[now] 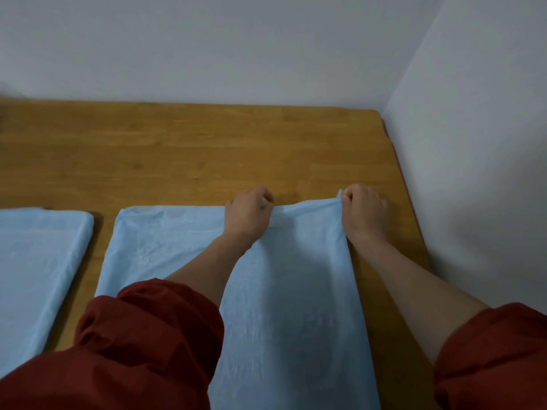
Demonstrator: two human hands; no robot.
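A light blue cloth (pixel 284 291) lies spread flat on the wooden table (pixel 192 149), reaching from mid-table toward me. My left hand (pixel 247 214) pinches its far edge near the middle. My right hand (pixel 362 210) pinches the far right corner, lifting it slightly off the wood. The stretch of edge between the two hands is pulled taut. Both forearms are bare, with red sleeves pushed up to the elbows.
A second light blue cloth (pixel 38 261), folded, lies on the table to the left, a strip of wood between the two. White walls close the table at the back and the right, meeting in a corner at far right.
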